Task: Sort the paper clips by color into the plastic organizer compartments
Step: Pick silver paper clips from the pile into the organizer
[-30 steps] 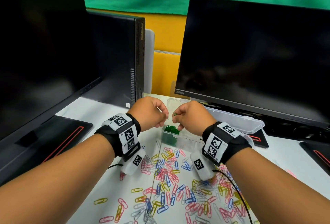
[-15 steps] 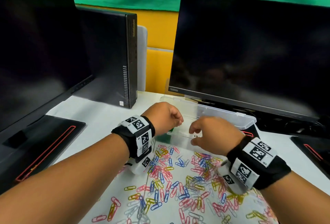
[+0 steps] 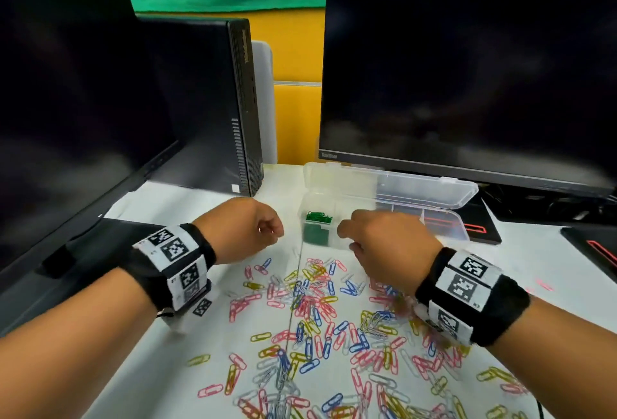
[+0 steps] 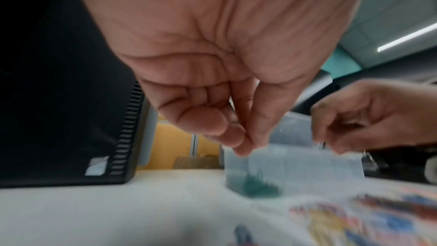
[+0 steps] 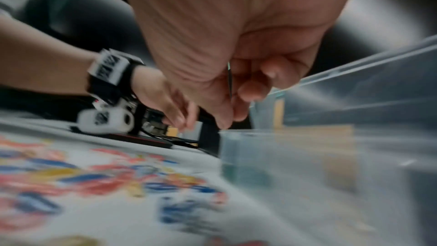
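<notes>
Right wrist view: clip [image 5: 229, 79] between right fingers [image 5: 250, 91].

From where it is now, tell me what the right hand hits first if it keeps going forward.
Probably the near wall of the clear plastic organizer; the right hand is just short of it, though depth is unclear.

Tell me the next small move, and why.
Probably lower the right hand and drop its pinched clip into a compartment beside the green clips: the clip seems pale, not green, and the hand hovers at the organizer.
</notes>
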`<state>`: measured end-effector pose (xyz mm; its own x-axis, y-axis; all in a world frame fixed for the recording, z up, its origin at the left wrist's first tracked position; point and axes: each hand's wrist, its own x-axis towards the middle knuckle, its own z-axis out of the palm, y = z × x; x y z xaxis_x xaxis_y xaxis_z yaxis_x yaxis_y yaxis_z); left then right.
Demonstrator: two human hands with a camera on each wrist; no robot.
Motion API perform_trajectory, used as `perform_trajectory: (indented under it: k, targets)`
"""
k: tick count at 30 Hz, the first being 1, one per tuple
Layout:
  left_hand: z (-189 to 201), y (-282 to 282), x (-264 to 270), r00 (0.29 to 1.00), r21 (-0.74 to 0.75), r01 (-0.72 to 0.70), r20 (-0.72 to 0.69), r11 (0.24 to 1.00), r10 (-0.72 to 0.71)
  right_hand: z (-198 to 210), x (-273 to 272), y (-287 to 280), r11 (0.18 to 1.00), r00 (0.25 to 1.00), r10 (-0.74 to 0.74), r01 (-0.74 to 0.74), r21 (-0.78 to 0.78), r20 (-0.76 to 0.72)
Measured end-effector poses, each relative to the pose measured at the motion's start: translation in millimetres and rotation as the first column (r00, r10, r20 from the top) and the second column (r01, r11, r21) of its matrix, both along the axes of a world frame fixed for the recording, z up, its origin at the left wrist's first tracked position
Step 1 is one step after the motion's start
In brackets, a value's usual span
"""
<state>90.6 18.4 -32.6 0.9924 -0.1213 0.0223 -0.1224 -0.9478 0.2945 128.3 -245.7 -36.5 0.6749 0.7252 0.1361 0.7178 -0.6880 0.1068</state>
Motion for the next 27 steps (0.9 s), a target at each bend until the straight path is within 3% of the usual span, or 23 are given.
perform_trajectory:
  k: [4, 9, 13, 23, 27]
  targets:
    - [-22, 2, -3, 0.987, 0.180, 0.088, -0.150, 0.980, -0.061, -19, -4, 23, 0.994, 0.990, -0.013, -0.003, -0.113, -0.137]
    - [-31, -17, 12, 0.978, 0.243, 0.182, -0.147, 0.953, -0.149, -23, 11, 38, 0.993, 0.977, -0.037, 0.013, -0.114, -0.209]
    - [-35, -24, 18, 0.978, 0.307, 0.168, -0.171, 0.937, -0.120, -29, 11, 47, 0.984, 0.977, -0.023, -0.015, -0.177, -0.211]
    - [-40, -30, 6, 0.991, 0.336, 0.129, -0.075, 0.933, -0.110, -32, 13, 44, 0.992, 0.937, -0.103, 0.074, -0.099, -0.335]
    - [-37, -25, 2, 0.979, 0.269, 0.183, -0.142, 0.946, -0.149, -33, 11, 44, 0.989, 0.934, -0.119, 0.083, -0.120, -0.337]
